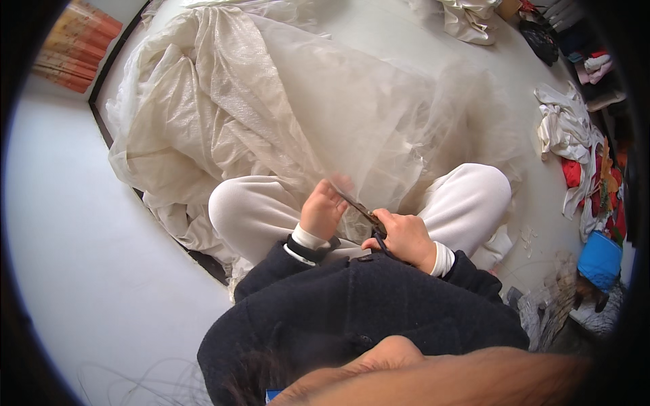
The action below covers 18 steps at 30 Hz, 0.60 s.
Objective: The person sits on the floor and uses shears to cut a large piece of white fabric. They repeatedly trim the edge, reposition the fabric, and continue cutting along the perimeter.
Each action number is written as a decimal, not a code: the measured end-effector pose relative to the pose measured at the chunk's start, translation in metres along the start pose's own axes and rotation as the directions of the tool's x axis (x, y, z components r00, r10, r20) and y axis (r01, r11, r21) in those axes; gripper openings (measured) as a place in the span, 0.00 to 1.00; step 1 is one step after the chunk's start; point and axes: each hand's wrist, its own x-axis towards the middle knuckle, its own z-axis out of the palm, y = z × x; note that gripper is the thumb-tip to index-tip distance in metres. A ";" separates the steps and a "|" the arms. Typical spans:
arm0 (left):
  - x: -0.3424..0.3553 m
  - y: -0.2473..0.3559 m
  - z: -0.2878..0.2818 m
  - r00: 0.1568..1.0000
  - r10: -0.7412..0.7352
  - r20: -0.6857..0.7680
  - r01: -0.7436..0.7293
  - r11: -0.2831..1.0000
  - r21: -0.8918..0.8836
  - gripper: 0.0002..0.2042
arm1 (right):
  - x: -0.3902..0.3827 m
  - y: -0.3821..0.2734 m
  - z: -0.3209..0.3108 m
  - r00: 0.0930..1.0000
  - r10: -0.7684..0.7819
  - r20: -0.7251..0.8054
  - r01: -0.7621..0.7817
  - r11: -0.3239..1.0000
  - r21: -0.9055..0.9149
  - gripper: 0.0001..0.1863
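My right hand (408, 238) is closed round the dark handles of a pair of scissors (360, 206), whose blades point up and left. My left hand (323, 211) is raised at the blade tips with its fingers curled. Its fingertips are blurred, so what they hold is hidden. Just beyond both hands, a big heap of sheer off-white fabric (352, 88) spreads over the floor and reaches up to my knees. A shinier fold (233, 88) of it runs down toward my left hand.
White cloth (563, 122) and red pieces (572, 172) are piled at the right, above a blue container (600, 260). A black bag (538, 42) lies at the far right. At the left, a dark-edged white surface (101, 223) borders the heap; a patterned orange curtain (78, 47) hangs beyond.
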 end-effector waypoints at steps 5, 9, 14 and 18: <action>0.004 0.012 0.009 0.988 -0.027 -0.151 0.025 1.000 -0.010 0.16 | 0.001 0.004 0.002 0.996 -0.057 -0.064 0.049 0.990 -0.129 0.31; 0.004 0.007 0.005 0.978 0.064 -0.201 -0.038 0.991 0.129 0.15 | 0.000 0.005 0.002 0.995 -0.069 -0.074 0.054 0.981 -0.188 0.33; 0.001 0.004 -0.007 0.980 0.095 -0.175 -0.080 0.993 0.089 0.10 | 0.000 0.007 0.002 0.985 -0.125 -0.121 0.098 0.974 -0.206 0.32; 0.000 0.003 -0.013 0.978 0.089 -0.190 -0.080 0.995 0.058 0.07 | 0.002 0.007 0.003 0.983 -0.153 -0.103 0.132 0.973 -0.189 0.32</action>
